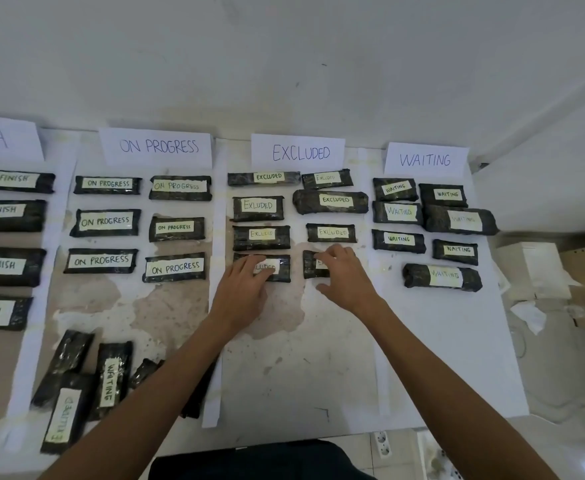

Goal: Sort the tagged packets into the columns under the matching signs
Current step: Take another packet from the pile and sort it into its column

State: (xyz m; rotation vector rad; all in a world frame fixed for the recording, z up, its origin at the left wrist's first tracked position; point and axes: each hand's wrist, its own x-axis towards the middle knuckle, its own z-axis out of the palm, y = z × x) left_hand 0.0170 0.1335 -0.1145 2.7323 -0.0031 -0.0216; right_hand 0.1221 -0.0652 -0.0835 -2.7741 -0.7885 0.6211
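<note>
the leftover pile [76, 355] lies down and left of the excluded sign [298, 152], nearer your left hand [246, 289]. under that sign, the bottom two packets lie sideways. your left hand presses flat on the left packet [279, 271]. your right hand [346, 275] bends over the right packet [309, 265]; i cannot tell if it grips.

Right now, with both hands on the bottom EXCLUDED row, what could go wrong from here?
1. The right hand hides most of the tag on its packet, so a wrong tag could slip through unread.
2. Packets under the WAITING sign sit touching, so adding the piled WAITING packet may knock neighbours askew.
3. The left forearm crosses over part of the unsorted pile, and pulling back might drag packets.
</note>
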